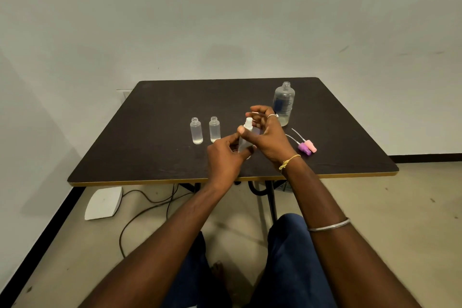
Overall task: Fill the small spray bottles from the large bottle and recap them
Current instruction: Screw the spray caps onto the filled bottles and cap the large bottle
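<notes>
My left hand (226, 155) grips the body of a small clear spray bottle (243, 144) held upright over the dark table (155, 132). A white spray cap (248, 124) sits on its neck, and my right hand (268, 132) curls around the top of it. Two more small bottles (196, 131) (214, 129) stand uncapped to the left, each holding clear liquid. The large clear bottle (284, 102) stands open at the back right, nearly empty. A purple spray cap (303, 148) and a pink spray cap (311, 145) lie on the table at the right, their tubes pointing back left.
The table's near edge has a yellow trim. Under it are the metal legs, a black cable on the floor and a white flat object (103, 202) at the left. My knees in blue trousers are below the table edge.
</notes>
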